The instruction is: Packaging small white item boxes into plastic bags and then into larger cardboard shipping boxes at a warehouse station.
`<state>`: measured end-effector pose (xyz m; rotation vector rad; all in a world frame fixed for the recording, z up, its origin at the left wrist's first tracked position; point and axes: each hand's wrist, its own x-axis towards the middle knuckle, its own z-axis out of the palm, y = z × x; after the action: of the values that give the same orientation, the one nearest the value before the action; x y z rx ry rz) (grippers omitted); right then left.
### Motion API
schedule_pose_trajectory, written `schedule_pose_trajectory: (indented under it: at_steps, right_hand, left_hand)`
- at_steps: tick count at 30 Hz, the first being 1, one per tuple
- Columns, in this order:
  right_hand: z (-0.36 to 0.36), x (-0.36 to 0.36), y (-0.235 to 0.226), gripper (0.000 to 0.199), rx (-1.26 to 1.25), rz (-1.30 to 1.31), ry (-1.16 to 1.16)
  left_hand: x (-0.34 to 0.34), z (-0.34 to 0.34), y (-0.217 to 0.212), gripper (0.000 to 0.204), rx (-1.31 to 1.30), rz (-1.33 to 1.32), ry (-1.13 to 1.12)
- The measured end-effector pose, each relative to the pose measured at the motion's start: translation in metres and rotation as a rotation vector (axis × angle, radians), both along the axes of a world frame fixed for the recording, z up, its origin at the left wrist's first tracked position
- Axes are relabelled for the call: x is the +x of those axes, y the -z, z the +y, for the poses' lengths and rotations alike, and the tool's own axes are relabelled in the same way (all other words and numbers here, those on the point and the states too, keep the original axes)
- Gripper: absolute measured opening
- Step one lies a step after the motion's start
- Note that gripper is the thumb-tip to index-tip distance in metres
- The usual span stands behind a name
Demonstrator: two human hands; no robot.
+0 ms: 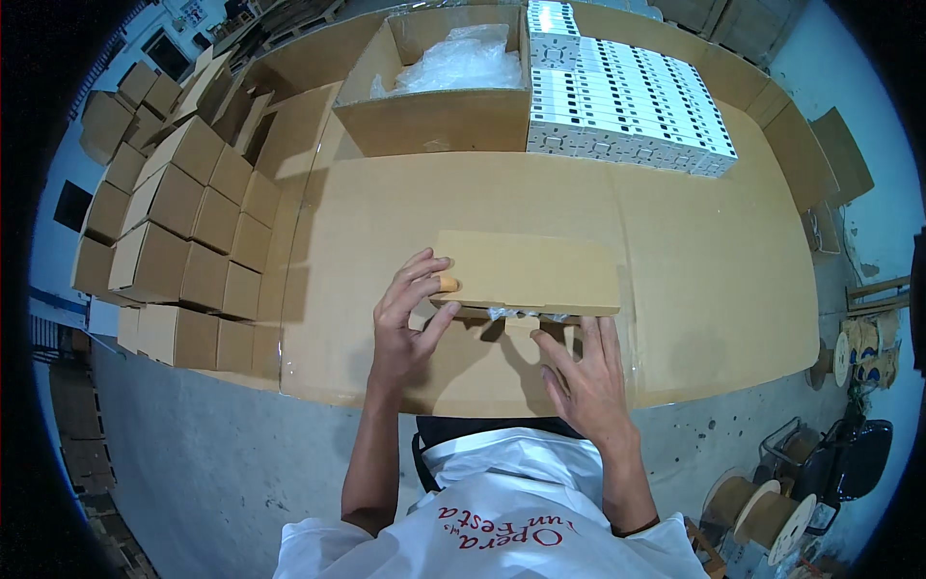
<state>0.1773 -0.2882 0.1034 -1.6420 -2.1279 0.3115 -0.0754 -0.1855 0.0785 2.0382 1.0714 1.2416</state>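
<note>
A long, flat brown cardboard box [529, 265] lies crosswise in front of me on the cardboard-covered table. Its lid is nearly down, and clear bubble wrap [511, 313] shows in the gap along the front edge. My left hand [405, 307] grips the left end, fingers on the lid and thumb at the front corner; an orange cover wraps one fingertip. At the front right, my right hand [590, 374] holds the box with its fingers against the lid edge, the index finger beside a small front tab [522, 326]. What else lies inside the box is hidden.
Several brown cartons [203, 241] are stacked on the left. Behind the work area stands an open carton [434, 121] with clear plastic wrap [463, 60]. White boxes with dark marks [627, 106] fill the back right. Cable reels [772, 521] stand on the floor at lower right.
</note>
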Motion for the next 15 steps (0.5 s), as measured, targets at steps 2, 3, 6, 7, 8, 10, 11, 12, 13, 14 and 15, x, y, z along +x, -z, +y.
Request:
schedule_pose_trajectory:
  at_steps: [2, 3, 6, 7, 8, 10, 11, 12, 13, 14, 15]
  right_hand:
    - [-0.006, -0.001, 0.003, 0.056, 0.023, -0.007, 0.027]
    - [-0.009, 0.0, 0.003, 0.056, 0.067, 0.016, 0.043]
    - [-0.011, 0.003, 0.008, 0.054, 0.174, 0.155, 0.104]
    - [-0.01, 0.004, 0.011, 0.051, 0.237, 0.275, 0.143]
    - [-0.008, 0.004, 0.012, 0.051, 0.237, 0.273, 0.148]
    - [0.001, 0.005, 0.012, 0.041, 0.345, 0.413, 0.283]
    - [0.007, 0.007, 0.011, 0.041, 0.345, 0.411, 0.287]
    - [0.014, 0.009, 0.01, 0.036, 0.382, 0.401, 0.294]
    - [0.02, 0.01, 0.009, 0.032, 0.419, 0.391, 0.298]
    - [0.024, 0.011, 0.007, 0.032, 0.418, 0.389, 0.299]
    - [0.027, 0.012, 0.004, 0.03, 0.417, 0.359, 0.307]
  left_hand:
    - [0.005, -0.001, 0.0, 0.03, 0.039, 0.036, -0.021]
    - [0.008, -0.002, 0.0, 0.029, 0.006, 0.011, -0.033]
    - [0.012, -0.001, -0.004, 0.028, -0.015, 0.015, -0.041]
    - [0.012, 0.0, -0.007, 0.028, -0.001, 0.048, -0.044]
    - [0.013, 0.0, -0.009, 0.028, -0.002, 0.047, -0.039]
    - [0.014, 0.001, -0.012, 0.027, -0.051, 0.02, -0.1]
    - [0.014, 0.001, -0.013, 0.027, -0.052, 0.019, -0.095]
    - [0.014, 0.001, -0.013, 0.027, -0.056, 0.022, -0.099]
    - [0.014, 0.001, -0.013, 0.027, -0.061, 0.024, -0.105]
    - [0.015, 0.001, -0.012, 0.027, -0.062, 0.023, -0.104]
    - [0.015, 0.001, -0.012, 0.027, -0.067, 0.023, -0.107]
